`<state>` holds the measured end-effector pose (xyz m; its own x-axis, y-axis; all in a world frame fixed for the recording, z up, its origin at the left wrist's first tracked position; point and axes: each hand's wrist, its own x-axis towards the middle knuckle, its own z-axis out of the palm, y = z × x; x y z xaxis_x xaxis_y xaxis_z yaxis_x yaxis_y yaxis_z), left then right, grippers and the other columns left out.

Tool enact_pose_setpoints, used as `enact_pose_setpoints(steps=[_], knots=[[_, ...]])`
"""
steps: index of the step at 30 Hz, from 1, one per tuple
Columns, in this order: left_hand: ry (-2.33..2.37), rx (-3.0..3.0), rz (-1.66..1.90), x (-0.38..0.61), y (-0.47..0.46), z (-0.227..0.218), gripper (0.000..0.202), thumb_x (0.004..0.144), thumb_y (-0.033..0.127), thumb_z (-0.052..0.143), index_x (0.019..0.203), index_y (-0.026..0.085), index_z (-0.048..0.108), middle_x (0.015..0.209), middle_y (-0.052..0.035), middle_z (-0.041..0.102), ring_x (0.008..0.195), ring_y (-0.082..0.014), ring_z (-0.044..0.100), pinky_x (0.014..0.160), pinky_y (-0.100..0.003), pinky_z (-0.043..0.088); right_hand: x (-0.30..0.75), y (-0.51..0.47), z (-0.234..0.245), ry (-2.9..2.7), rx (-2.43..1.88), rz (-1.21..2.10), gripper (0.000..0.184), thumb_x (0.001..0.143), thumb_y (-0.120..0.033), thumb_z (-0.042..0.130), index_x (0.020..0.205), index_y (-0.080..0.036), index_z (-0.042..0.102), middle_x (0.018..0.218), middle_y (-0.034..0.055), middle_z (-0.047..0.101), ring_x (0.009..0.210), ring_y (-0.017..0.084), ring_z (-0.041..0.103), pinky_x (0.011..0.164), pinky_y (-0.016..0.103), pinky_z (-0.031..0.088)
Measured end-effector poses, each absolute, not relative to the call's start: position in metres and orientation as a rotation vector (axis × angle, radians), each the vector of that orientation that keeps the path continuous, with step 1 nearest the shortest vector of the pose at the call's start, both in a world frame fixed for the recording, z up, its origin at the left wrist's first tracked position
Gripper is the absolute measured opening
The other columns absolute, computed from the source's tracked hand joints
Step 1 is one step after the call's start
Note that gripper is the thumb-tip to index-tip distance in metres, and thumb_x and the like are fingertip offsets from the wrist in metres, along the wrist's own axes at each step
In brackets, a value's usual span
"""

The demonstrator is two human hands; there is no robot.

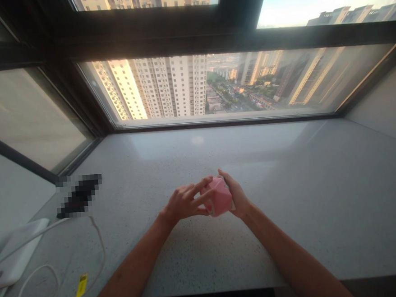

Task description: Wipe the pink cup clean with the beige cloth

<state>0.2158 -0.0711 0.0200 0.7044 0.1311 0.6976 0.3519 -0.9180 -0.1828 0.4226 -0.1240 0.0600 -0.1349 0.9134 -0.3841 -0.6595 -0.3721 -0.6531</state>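
Two bare forearms run up from the bottom edge of the view, one to each grip, with bare skin all the way from that edge to the fingertips. The left forearm (134, 261) is broad near the edge and tapers toward the left grip (184, 203), narrowing at the left wrist (167, 218). A small dark spot marks it, well behind the left grip. This grip has slim fingers (201, 194) and soft knuckle bumps. The right forearm (293, 255) tapers the same way toward the right grip (237, 193), narrowing at the right wrist (247, 208). Fingernails are too small to make out.
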Motion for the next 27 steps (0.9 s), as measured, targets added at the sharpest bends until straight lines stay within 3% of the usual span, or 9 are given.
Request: enact_pose_setpoints(steps=[3,5,12,16,22,27], knots=[[-0.388,-2.645,-1.142,0.218,-0.071,0.018,0.106,0.100,0.077,0.056,0.176,0.020,0.010,0.148,-0.0247,0.069,0.103,-0.0273,0.083,0.075,-0.030,0.063,0.421,-0.125,0.058,-0.428,-0.908,1.669,0.053,0.075,-0.060,0.090,0.069,-0.023,0.052,0.058,-0.0071,0.057,0.048,0.009,0.045,0.050,0.023,0.039],[-0.394,-2.669,-1.168,0.219,-0.072,0.017,0.107,0.099,0.077,0.056,0.175,0.017,0.011,0.146,-0.0252,0.070,0.109,-0.0290,0.083,0.075,-0.030,0.065,0.421,-0.125,0.057,-0.453,-0.918,1.646,0.054,0.077,-0.062,0.089,0.069,-0.023,0.052,0.058,-0.0074,0.055,0.049,0.009,0.044,0.051,0.024,0.038],[-0.474,-2.708,-1.194,0.220,-0.075,0.020,0.104,0.096,0.082,0.056,0.170,0.017,0.022,0.142,-0.0278,0.071,0.113,-0.0313,0.082,0.076,-0.029,0.067,0.418,-0.127,0.059,-0.472,-0.950,1.596,0.054,0.076,-0.065,0.088,0.070,-0.022,0.055,0.060,-0.0059,0.057,0.050,0.010,0.046,0.051,0.025,0.037],[-0.593,-2.816,-1.225,0.221,-0.078,0.019,0.115,0.086,0.086,0.066,0.169,0.018,0.023,0.146,-0.0285,0.069,0.116,-0.0332,0.081,0.078,-0.032,0.069,0.417,-0.127,0.060,-0.500,-0.970,1.582,0.055,0.076,-0.069,0.085,0.073,-0.020,0.062,0.062,-0.0025,0.062,0.051,0.011,0.049,0.050,0.024,0.039],[-0.784,-2.945,-1.293,0.226,-0.085,0.018,0.130,0.070,0.080,0.085,0.169,0.021,0.024,0.153,-0.0253,0.064,0.130,-0.0367,0.074,0.088,-0.039,0.069,0.417,-0.127,0.060,-0.510,-0.971,1.538,0.055,0.075,-0.070,0.086,0.072,-0.021,0.061,0.060,-0.0032,0.062,0.049,0.011,0.048,0.048,0.025,0.038],[-0.937,-3.038,-1.386,0.231,-0.089,0.019,0.131,0.058,0.074,0.094,0.163,0.022,0.034,0.149,-0.0215,0.066,0.114,-0.0337,0.078,0.086,-0.040,0.067,0.414,-0.129,0.059,-0.564,-0.962,1.451,0.056,0.075,-0.071,0.085,0.070,-0.022,0.059,0.059,-0.0047,0.058,0.050,0.011,0.044,0.049,0.026,0.036]])
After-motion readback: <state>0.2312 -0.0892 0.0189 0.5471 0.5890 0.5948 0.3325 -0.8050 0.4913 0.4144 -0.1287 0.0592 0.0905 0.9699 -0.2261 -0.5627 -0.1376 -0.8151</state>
